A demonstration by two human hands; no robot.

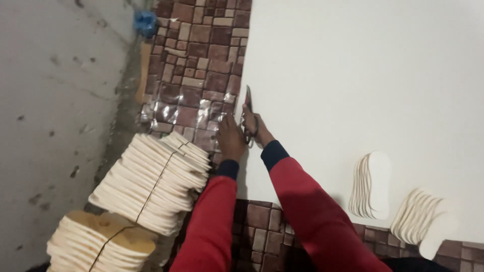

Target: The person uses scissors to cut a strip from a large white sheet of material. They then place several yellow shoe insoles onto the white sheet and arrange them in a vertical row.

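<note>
Scissors (249, 117) upright, blades away, right hand (256, 132) gripping

Dim, soft picture; glare on the glossy floor covering (201, 108).

Metal scissors (248, 113); matt white sheet (363, 90); glossy brick-pattern floor covering (201, 60).

Two tied bundles of cream shoe insoles (154, 184) and (101, 244), each bound with a dark string, lay stacked at the lower left beside the wall; no labels, signs or screens were visible.
</note>
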